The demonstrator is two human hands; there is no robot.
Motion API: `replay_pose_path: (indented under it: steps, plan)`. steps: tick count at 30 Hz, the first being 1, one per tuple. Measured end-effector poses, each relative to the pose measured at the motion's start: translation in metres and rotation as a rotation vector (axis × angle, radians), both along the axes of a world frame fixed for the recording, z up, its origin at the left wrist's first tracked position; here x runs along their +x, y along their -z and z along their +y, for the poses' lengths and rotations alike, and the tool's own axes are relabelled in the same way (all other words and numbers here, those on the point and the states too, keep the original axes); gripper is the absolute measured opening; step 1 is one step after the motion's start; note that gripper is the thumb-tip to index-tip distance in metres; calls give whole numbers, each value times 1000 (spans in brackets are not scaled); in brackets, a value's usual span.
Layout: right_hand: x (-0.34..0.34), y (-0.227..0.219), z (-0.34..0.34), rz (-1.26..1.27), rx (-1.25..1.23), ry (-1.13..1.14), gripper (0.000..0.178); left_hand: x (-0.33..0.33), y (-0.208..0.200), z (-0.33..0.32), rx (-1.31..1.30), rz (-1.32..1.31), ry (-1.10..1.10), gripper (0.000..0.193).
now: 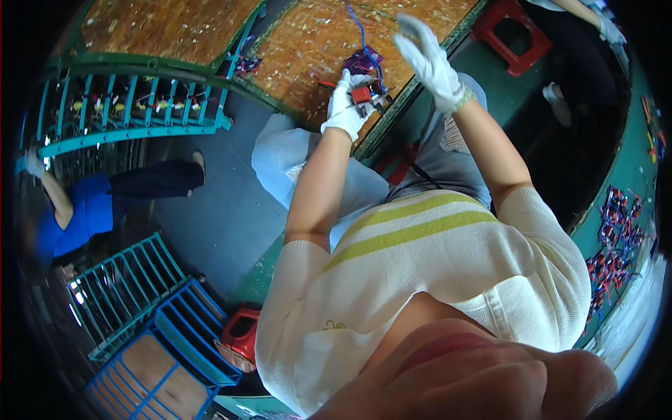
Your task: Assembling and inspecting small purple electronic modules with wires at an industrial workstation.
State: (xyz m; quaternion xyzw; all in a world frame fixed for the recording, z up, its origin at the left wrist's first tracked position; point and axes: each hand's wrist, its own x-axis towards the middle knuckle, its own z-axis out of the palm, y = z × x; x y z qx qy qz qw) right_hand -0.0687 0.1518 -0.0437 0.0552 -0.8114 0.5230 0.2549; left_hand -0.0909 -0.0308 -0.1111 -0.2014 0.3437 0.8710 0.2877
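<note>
My left hand point(343, 112), in a white glove, is closed round a small red block-shaped part point(361, 94) with metal pieces at its side. It holds the part over the near edge of a worn brown workbench point(308, 45). Just beyond the fingers lies a dark purple bundle point(357, 63), perhaps of wires. A blue cord point(359, 29) runs from the bench's far edge down toward the part. My right hand point(430, 70), gloved too, is raised to the right of the part. Its fingers are stretched out and hold nothing.
A red stool point(514, 38) stands right of the bench, near another person's legs. At left, a person in blue point(84, 206) grips a teal rack point(133, 136). Red-and-purple parts point(616, 231) lie on a green surface at right. Blue-framed racks point(157, 350) stand lower left.
</note>
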Motion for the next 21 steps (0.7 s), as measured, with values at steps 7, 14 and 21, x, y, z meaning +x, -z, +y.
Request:
replay_pose_path:
  steps: [7, 14, 21]
  plan:
    - [42, 18, -30, -142, 157, -47, 46, 17, -41, 14, 250, 51, 255, 62]
    - [28, 35, -6, -295, -157, 173, 43, 22, -58, -5, -762, 267, 425, 64]
    - [38, 50, -25, -77, 167, 91, 34, 26, -21, 14, -1208, 1253, 104, 47]
